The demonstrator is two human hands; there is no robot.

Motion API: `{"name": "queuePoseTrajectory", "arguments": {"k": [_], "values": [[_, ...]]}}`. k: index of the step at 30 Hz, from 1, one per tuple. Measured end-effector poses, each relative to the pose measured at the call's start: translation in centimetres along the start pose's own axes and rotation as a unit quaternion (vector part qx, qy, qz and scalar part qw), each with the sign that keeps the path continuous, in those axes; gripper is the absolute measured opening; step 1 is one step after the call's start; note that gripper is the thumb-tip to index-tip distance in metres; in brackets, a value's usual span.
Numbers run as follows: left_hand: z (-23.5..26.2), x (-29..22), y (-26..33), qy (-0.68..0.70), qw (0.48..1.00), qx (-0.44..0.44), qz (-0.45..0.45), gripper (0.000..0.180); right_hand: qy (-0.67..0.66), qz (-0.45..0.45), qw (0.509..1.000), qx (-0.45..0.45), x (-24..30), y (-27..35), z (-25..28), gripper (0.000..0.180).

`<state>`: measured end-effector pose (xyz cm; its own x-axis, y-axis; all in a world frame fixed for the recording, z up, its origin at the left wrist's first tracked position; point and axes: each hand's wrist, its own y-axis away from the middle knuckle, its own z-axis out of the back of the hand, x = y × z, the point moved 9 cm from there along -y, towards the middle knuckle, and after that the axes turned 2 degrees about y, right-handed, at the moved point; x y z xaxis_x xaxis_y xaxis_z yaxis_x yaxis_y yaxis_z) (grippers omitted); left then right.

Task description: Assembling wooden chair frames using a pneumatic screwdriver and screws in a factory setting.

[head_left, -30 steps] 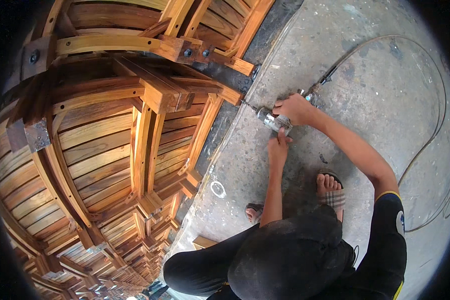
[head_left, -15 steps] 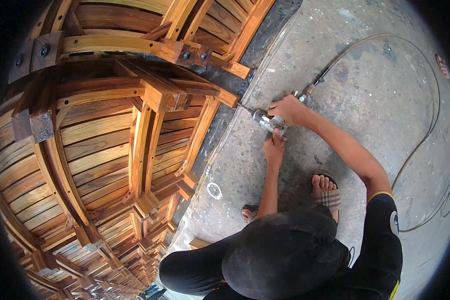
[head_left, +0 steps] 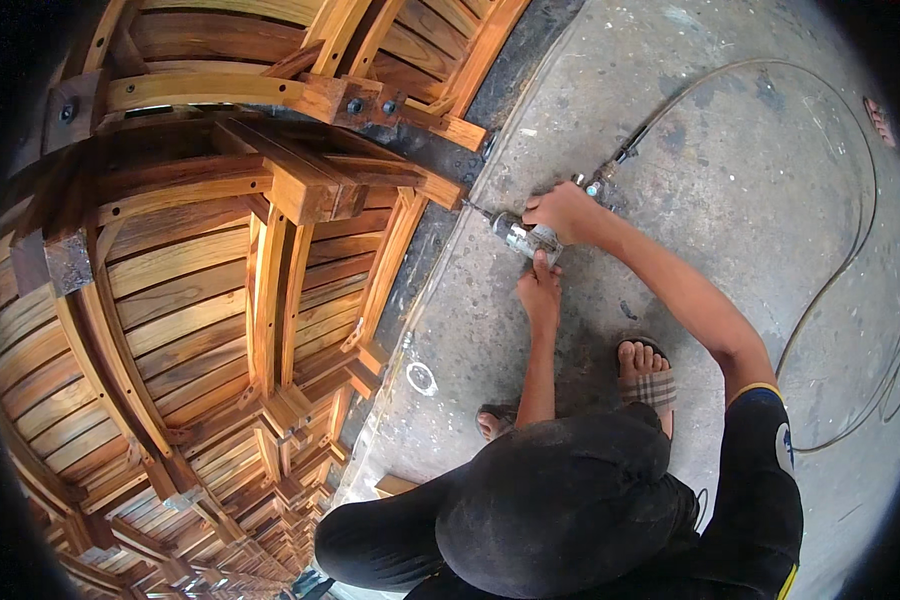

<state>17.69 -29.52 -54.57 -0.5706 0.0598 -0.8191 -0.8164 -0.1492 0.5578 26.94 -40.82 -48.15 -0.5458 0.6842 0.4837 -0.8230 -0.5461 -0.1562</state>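
Observation:
My right hand is wrapped round the grip end of a silver air drill. From below, my left hand closes on the drill's body, thumb laid along it. A thin dark bit points up and left at the end of a wooden rail; whether its tip touches the wood I cannot tell. The rail belongs to a slatted wooden piece of furniture. At the drill's rear, beside my right hand, a metal hose fitting joins an air hose.
More slatted wooden pieces stand in a row along the left, with bolted blocks. The hose loops over the grey concrete floor on the right. My sandalled foot and black-clad knee are close by. Another person's foot shows far right.
The whole view has shifted slightly, so everything sits a little further left. Both hands keep their hold on the drill, and its bit stays by the rail's end.

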Motion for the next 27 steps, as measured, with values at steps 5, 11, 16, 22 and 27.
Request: {"name": "queuePoseTrajectory", "arguments": {"k": [5, 11, 16, 22, 27], "values": [[0.2, -0.2, -0.4, 0.001, 1.0, -0.012, -0.018, 0.056, 0.003, -0.004, 1.0, 0.005, 0.1, -0.6, 0.1, 0.015], [0.2, -0.3, -0.2, -0.021, 0.999, -0.014, -0.022, 0.056, 0.011, -0.011, 1.0, 0.015, 0.1, -0.4, 0.2, 0.017], [0.9, -0.1, -1.1, -0.055, 0.998, 0.007, -0.038, 0.055, 0.025, -0.003, 0.998, 0.057, 0.5, -1.5, 0.5, 0.02], [-0.5, -3.9, 1.5, -0.366, 0.897, 0.022, -0.247, 0.048, 0.048, -0.007, 0.996, 0.073, -0.3, -0.5, -1.1, 0.029], [-0.5, -4.7, 1.9, -0.378, 0.873, -0.057, -0.302, 0.044, 0.026, 0.017, 0.999, 0.019, 0.1, -0.6, -0.6, 0.022]]}}
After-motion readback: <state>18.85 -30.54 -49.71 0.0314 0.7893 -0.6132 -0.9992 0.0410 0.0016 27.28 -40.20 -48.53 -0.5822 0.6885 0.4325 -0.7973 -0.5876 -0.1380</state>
